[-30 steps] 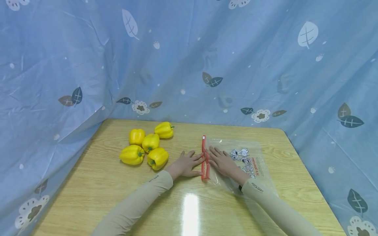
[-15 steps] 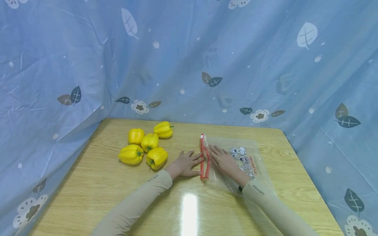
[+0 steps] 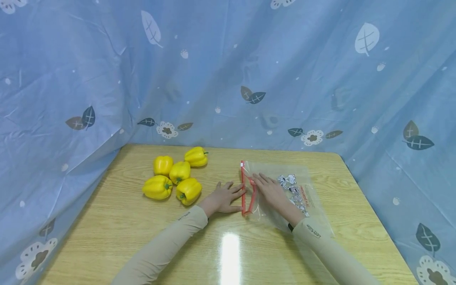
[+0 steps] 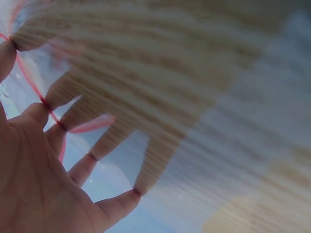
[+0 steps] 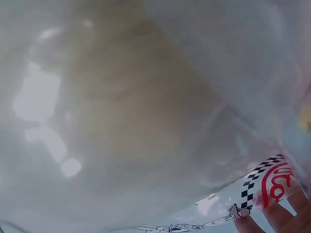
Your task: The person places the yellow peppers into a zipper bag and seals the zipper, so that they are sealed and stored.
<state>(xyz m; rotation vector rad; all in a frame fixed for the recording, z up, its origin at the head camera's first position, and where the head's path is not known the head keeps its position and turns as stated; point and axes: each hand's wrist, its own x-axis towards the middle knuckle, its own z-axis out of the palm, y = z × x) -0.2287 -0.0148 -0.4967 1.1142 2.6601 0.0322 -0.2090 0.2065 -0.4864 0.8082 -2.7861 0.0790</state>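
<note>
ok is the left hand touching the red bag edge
Touching: in the left wrist view, the left hand has fingers meeting the red bag edge at their tips.

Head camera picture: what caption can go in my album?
Left hand and right hand touch a red-edged clear bag near five yellow peppers on a table.

Bare tabletop point(image 3: 221, 166) lies between peppers point(image 3: 179, 172) and bag point(image 3: 295, 192), the left hand point(image 3: 223, 198) blocking its near end
</note>
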